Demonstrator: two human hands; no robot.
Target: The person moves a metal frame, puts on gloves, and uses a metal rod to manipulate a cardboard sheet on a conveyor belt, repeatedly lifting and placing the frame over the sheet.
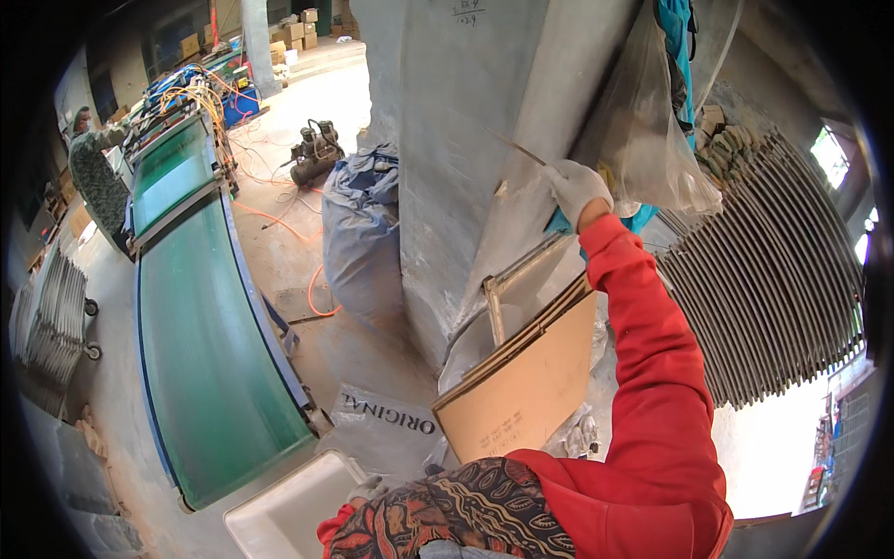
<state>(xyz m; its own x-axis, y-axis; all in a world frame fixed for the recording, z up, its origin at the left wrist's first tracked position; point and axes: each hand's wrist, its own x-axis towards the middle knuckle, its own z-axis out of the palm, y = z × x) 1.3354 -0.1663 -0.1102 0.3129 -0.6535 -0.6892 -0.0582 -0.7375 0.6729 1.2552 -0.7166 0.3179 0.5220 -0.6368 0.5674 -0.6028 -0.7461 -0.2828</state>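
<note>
My right hand (578,192), in a white work glove, is raised in front of the grey pillar (461,154). It grips a thin pointed rod (520,148) that slants up to the left. Just right of that hand hangs a clear plastic bag (639,133) with turquoise cloth (674,42) behind it. My left hand (368,487), also gloved, is low at my side, at the rim of a white plastic tub (279,499). Its fingers appear curled over the edge, partly hidden by my patterned apron (461,506).
A green conveyor belt (216,335) runs along the left, with a person (98,168) at its far end. Cardboard sheets (524,377) lean near the pillar beside a large blue sack (360,237). An air compressor (314,150), orange hoses (279,220) and stacked metal racks (768,279) stand around.
</note>
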